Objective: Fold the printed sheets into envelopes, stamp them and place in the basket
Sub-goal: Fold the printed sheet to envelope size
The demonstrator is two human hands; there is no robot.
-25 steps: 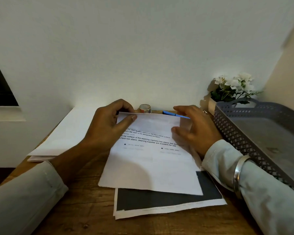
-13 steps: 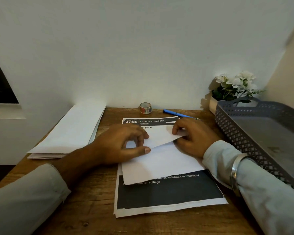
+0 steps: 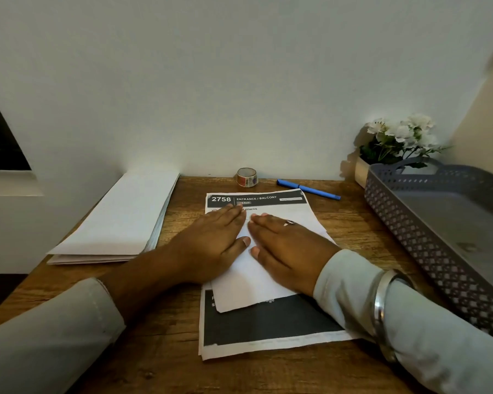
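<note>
**Flat palms pressing the folded sheet**

Both grips are lying released. The left hand (image 3: 211, 245) and right hand (image 3: 285, 251) are pressing straight fingers, side by side, onto the folded sheet (image 3: 248, 291), a plain white slanted rectangle. It is resting on the dark-banded printed stack (image 3: 268, 322) in the middle of the wood-grained desk (image 3: 165, 365). The grey perforated basket (image 3: 396, 223) is sitting to the right, white envelopes (image 3: 117, 217) to the left.

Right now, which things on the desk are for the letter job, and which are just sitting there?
For the job: folded sheet under the left hand and right hand, printed sheets beneath, envelope pile, tape roll (likely the stamps), grey basket.

Just lying about: blue pen, flower pot.
</note>
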